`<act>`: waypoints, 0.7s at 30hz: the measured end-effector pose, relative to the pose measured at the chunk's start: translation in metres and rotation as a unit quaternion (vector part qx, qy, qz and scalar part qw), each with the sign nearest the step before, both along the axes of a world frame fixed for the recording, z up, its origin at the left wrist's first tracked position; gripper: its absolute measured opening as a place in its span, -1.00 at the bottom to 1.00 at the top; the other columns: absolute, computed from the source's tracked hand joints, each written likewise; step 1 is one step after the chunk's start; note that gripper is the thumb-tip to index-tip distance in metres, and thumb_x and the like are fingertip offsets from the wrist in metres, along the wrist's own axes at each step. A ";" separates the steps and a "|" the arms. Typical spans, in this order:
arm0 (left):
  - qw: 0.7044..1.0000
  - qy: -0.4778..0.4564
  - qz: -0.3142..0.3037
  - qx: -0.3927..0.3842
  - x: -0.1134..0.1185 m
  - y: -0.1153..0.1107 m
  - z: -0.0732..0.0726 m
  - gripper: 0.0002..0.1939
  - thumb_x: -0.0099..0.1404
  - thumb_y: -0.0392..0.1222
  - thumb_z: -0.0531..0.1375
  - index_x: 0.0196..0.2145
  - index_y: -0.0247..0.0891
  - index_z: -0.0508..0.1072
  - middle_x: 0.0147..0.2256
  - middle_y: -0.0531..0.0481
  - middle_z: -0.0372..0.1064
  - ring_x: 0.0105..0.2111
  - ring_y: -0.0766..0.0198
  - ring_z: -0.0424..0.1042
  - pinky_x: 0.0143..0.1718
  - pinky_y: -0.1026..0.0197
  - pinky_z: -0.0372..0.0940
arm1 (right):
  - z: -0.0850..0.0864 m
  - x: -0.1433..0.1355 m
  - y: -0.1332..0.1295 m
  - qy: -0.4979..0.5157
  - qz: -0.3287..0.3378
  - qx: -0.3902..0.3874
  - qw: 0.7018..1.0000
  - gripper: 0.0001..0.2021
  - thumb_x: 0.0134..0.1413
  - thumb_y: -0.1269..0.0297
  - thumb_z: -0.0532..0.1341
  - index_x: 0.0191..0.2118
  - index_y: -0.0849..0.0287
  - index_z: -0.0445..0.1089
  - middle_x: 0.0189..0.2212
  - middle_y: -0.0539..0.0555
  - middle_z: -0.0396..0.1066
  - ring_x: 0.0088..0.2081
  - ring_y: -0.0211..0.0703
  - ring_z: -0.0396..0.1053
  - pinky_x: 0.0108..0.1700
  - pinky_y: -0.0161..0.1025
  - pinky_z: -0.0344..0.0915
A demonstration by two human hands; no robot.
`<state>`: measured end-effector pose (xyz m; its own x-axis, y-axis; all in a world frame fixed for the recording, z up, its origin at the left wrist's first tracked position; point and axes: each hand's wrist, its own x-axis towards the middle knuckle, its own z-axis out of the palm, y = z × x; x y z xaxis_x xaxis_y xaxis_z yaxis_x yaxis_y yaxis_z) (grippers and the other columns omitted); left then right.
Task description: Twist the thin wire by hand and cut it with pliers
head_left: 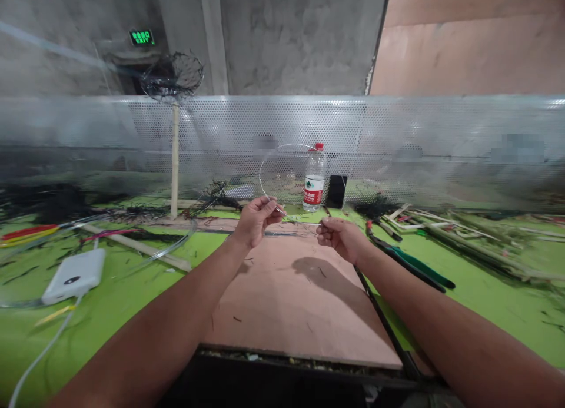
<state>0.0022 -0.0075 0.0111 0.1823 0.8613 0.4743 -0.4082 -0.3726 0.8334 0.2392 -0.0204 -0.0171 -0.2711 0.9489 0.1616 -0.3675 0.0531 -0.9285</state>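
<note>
A thin, pale wire (261,168) curves upward in a loop between my two hands. My left hand (260,221) pinches one end of it between thumb and fingers. With its fingers closed, my right hand (338,236) grips the other end. Both hands are raised over a bare wooden board (282,302), a small gap apart. Behind the loop stands a water bottle (313,187) with a red cap, partly full. A dark phone (337,191) leans upright beside the bottle.
Green-handled pliers (415,264) lie to my right, near cut plant stems (477,243). On the left are a white power bank (75,272) with a cable, a wooden stick (141,246) and black fibres (44,202). A bamboo post (175,161) carries a black wiry ring. A perforated metal screen (238,122) stands behind.
</note>
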 end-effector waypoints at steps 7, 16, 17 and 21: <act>0.993 0.073 0.077 0.045 -0.007 0.003 0.005 -0.69 0.05 -0.07 0.29 -0.31 -0.32 0.40 -0.42 -0.05 0.45 -0.44 0.30 0.44 -0.36 0.24 0.34 | 0.003 0.001 -0.005 -0.339 -0.104 -0.015 0.935 -0.53 -0.14 -0.13 0.22 -0.71 0.17 0.21 -0.82 0.00 0.21 -0.78 -0.34 0.07 -0.71 -0.32 0.02; 0.988 0.124 0.068 0.067 -0.002 -0.008 0.012 -0.71 0.06 -0.06 0.28 -0.34 -0.34 0.43 -0.46 -0.06 0.44 -0.51 0.31 0.40 -0.41 0.23 0.34 | 0.011 -0.007 -0.014 -0.363 -0.201 0.304 0.858 -0.71 0.00 0.03 0.18 -0.26 0.13 0.44 -0.28 0.07 0.45 -0.27 -0.15 0.36 -0.26 -0.25 0.25; 0.988 0.124 0.061 0.066 0.000 -0.011 0.013 -0.72 0.07 -0.07 0.27 -0.36 -0.34 0.42 -0.46 -0.06 0.43 -0.52 0.32 0.40 -0.42 0.24 0.34 | 0.009 -0.009 -0.016 -0.367 -0.180 0.314 0.857 -0.70 0.02 0.06 0.17 -0.18 0.11 0.43 -0.18 0.09 0.43 -0.17 -0.12 0.35 -0.19 -0.22 0.25; 0.991 0.116 0.044 0.055 0.008 -0.019 0.013 -0.73 0.08 -0.06 0.26 -0.38 -0.34 0.42 -0.44 -0.08 0.44 -0.52 0.33 0.39 -0.43 0.25 0.34 | 0.003 -0.018 -0.023 -0.377 -0.116 0.359 0.846 -0.68 0.06 0.10 0.15 -0.08 0.07 0.41 -0.08 0.11 0.40 -0.05 -0.07 0.32 -0.05 -0.13 0.22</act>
<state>0.0101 -0.0260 0.0238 0.2243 0.8245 0.5195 -0.1725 -0.4911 0.8538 0.2212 -0.0432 -0.0145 -0.3751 0.7209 0.5828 0.4127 0.6928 -0.5913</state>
